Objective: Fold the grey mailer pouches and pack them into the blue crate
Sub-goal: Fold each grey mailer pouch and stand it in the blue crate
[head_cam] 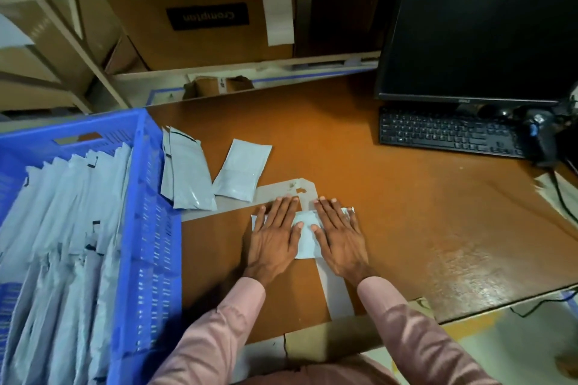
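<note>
Left hand [272, 236] and right hand [339, 233] both flat, fingers spread, palms pressing grey pouch [306, 236] onto desk [359, 172]. Two loose pouches [187, 172] beyond left hand. Blue crate [147, 228] further left, filled with upright pouches.

An upside-down black label [207, 16] on a cardboard box [200, 47] reads "Crompton".

head view, steeply down, close
</note>
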The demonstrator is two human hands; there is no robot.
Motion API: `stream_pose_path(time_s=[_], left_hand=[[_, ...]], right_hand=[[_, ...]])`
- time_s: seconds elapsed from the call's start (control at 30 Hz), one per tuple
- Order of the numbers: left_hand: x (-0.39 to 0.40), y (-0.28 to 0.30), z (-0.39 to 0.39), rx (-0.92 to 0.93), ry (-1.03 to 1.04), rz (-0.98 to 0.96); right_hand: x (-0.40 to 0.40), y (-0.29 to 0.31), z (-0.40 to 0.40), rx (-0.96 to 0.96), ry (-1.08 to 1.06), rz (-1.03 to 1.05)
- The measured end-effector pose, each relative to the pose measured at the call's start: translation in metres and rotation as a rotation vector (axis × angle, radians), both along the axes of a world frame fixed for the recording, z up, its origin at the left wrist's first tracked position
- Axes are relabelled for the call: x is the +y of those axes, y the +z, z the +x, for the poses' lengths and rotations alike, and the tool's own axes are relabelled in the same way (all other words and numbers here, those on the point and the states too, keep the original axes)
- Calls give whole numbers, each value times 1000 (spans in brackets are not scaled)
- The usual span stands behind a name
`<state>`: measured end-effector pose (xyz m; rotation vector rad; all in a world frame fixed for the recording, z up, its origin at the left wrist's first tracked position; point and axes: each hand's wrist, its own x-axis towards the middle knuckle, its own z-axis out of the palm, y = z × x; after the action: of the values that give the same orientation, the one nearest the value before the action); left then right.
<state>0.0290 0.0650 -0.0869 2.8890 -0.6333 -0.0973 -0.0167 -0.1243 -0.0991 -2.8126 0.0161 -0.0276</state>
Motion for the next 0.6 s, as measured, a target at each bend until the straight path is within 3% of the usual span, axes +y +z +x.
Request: stream_pose_path(time_s=[0.6], left_hand=[[-3,-6,6,-3,7,11]], right_hand=[[-2,-6,7,25,13,-21]])
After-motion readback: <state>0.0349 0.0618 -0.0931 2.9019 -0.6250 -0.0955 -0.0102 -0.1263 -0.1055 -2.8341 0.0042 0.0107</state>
